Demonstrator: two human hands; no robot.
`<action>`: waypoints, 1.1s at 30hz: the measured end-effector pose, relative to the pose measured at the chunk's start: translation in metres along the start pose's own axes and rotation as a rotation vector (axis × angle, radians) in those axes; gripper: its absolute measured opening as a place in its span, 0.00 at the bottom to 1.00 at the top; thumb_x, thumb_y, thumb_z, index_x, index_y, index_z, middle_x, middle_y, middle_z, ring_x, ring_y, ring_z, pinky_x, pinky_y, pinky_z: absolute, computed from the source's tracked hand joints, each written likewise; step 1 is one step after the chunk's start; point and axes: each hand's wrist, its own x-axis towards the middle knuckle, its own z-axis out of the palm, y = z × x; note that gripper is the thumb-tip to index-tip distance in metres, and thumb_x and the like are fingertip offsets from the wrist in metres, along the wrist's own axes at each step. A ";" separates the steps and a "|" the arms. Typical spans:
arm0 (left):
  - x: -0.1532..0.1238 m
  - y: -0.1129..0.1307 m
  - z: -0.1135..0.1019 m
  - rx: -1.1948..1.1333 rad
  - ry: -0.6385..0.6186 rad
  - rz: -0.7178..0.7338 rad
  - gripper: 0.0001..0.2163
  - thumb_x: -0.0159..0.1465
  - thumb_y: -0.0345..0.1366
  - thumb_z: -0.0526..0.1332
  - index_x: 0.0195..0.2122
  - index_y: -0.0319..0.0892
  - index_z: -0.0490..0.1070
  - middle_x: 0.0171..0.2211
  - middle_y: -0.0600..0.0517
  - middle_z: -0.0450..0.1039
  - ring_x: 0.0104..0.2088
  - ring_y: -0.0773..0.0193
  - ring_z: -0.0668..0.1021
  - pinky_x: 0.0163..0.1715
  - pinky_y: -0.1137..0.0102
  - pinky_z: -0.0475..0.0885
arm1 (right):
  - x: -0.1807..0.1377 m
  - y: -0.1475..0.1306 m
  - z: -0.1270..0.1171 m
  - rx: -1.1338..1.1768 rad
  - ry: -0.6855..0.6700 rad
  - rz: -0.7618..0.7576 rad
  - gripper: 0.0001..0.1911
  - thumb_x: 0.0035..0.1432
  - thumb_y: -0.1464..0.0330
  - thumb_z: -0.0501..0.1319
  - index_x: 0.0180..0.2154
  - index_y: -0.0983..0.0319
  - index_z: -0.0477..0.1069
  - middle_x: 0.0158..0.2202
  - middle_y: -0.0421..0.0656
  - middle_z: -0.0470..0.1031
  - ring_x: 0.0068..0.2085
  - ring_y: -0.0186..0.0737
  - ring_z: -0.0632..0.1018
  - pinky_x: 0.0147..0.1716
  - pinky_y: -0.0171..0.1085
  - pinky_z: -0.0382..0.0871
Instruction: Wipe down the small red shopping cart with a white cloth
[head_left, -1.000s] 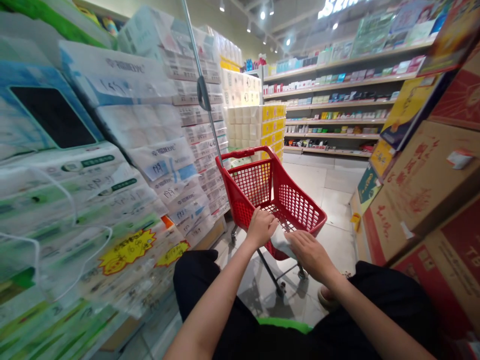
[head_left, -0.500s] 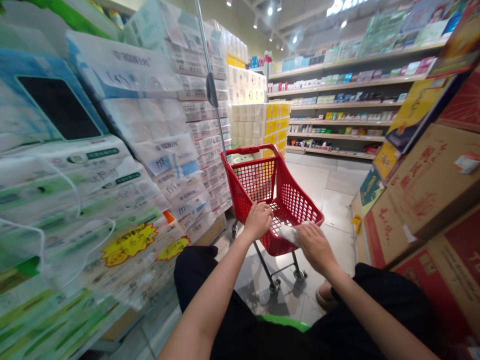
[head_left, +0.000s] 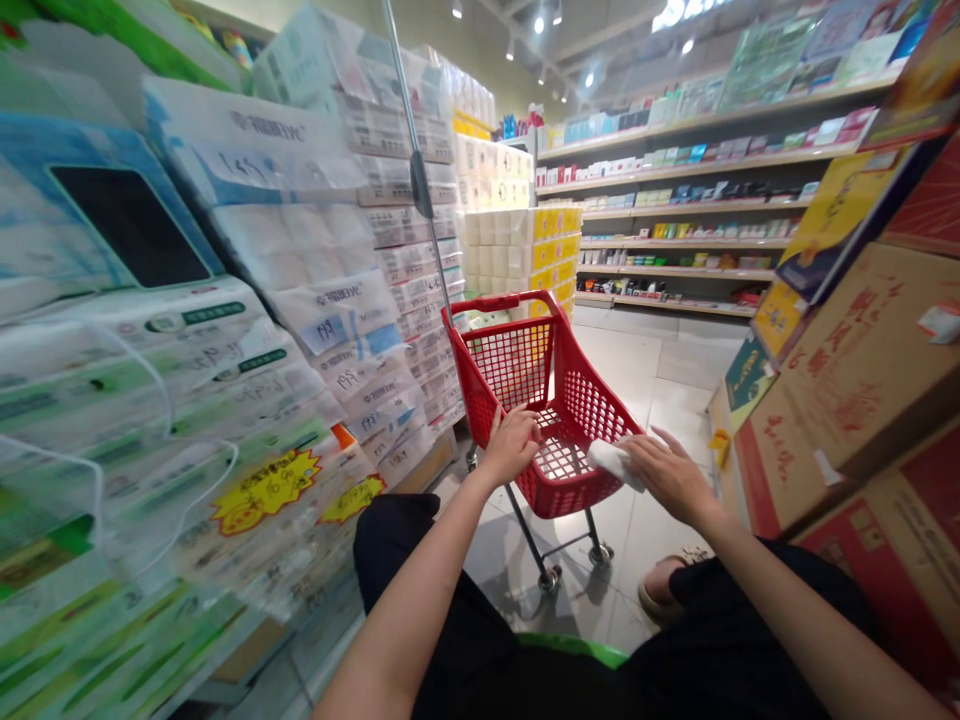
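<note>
A red plastic shopping cart [head_left: 574,497] with a lattice basket stands in front of my knees, and nothing shows inside its basket. My left hand [head_left: 511,446] is curled over the rim at the basket's near left side, gripping it. In my right hand [head_left: 670,476] is a crumpled white wiping cloth [head_left: 611,460], pressed against the rim at the basket's near right corner. Whether the cloth is paper or fabric I cannot make out.
Wrapped tissue packs [head_left: 315,300] rise in tall stacks on the left, with a black phone-like device [head_left: 133,222] and white cable there. Cardboard boxes [head_left: 855,370] line the right. Stocked shelves [head_left: 675,210] stand beyond the tiled floor [head_left: 679,400]. A metal pole [head_left: 409,100] rises behind the cart.
My right hand has slid to the right with the cloth, along the near rim to the basket's right corner. My left hand stays on the left rim.
</note>
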 end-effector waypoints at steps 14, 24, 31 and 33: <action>-0.012 -0.054 -0.055 0.250 -0.183 -0.020 0.09 0.59 0.31 0.56 0.40 0.44 0.71 0.58 0.50 0.67 0.64 0.56 0.60 0.66 0.54 0.49 | 0.020 -0.093 -0.010 0.183 -0.038 0.001 0.16 0.68 0.66 0.51 0.55 0.58 0.66 0.47 0.45 0.75 0.46 0.42 0.74 0.50 0.45 0.64; -0.048 0.017 -0.025 0.301 -0.151 -0.182 0.16 0.71 0.45 0.45 0.39 0.46 0.70 0.33 0.51 0.77 0.36 0.59 0.78 0.39 0.66 0.70 | 0.047 -0.106 -0.030 0.391 -0.139 -0.239 0.16 0.67 0.69 0.50 0.54 0.57 0.67 0.49 0.44 0.76 0.50 0.39 0.75 0.54 0.44 0.65; -0.069 0.013 -0.034 0.267 -0.241 0.125 0.22 0.68 0.56 0.45 0.37 0.47 0.71 0.32 0.53 0.78 0.33 0.62 0.79 0.30 0.72 0.64 | 0.064 -0.040 -0.015 0.233 -0.106 -0.232 0.16 0.66 0.71 0.49 0.52 0.57 0.67 0.53 0.44 0.74 0.54 0.39 0.74 0.62 0.47 0.56; -0.071 0.012 -0.029 0.308 -0.270 0.217 0.24 0.67 0.59 0.47 0.33 0.46 0.70 0.29 0.53 0.77 0.30 0.62 0.78 0.28 0.72 0.62 | 0.073 -0.012 -0.004 0.170 -0.090 -0.188 0.18 0.65 0.72 0.49 0.54 0.56 0.66 0.54 0.43 0.73 0.55 0.40 0.73 0.63 0.48 0.53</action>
